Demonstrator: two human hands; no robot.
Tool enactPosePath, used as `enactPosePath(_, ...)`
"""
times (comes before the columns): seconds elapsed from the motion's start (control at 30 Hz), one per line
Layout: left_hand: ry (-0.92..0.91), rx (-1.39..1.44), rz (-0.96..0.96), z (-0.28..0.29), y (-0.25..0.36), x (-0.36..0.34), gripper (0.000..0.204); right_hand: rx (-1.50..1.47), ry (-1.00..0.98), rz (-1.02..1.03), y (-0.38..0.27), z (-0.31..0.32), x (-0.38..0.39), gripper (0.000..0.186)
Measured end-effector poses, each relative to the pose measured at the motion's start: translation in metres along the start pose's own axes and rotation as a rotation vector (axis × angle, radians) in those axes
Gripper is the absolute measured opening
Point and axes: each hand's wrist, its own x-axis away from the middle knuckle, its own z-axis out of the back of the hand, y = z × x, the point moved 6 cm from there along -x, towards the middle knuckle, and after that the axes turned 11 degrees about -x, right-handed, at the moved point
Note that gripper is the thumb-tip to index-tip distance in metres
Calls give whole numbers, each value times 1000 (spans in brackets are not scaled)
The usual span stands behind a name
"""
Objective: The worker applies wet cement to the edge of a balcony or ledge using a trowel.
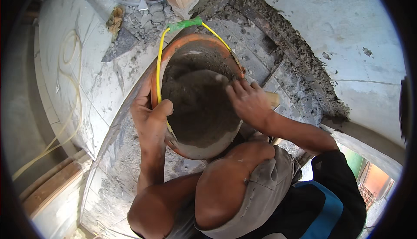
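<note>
A round orange bucket [153, 87] with a mortar-smeared inner wall tilts toward me above my knees. Wet grey mortar [195, 108] lies inside it. Its yellow wire handle [160, 63] with a green grip [186, 24] stands up over the far rim. My left hand [150, 111] is closed around the left rim, thumb over the wire. At the right rim, my right hand [251, 102] has its fingers curled toward the mortar. A pale wooden end [273, 99] shows just beyond that hand; whether it is a tool's handle held there, I cannot tell.
A thick bed of rough mortar [299, 61] runs along the wall at the right. Rubble [150, 19] and a crumpled brown scrap [115, 20] lie at the far left. A pale hose [78, 87] loops at the left, near wooden boards [54, 187].
</note>
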Motion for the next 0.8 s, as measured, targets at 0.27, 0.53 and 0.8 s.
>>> enactPosePath(0.27,78,-18,78,3,7,2,68,207,-59,399,-35,-16,15,23)
enactPosePath(0.53,34,17,-17,-15,8,2,62,777,-194,284,-28,-12,-49,27)
enactPosePath(0.8,122,99,-7,-15,9,8,61,487,-420,263,-52,-20,-6,22)
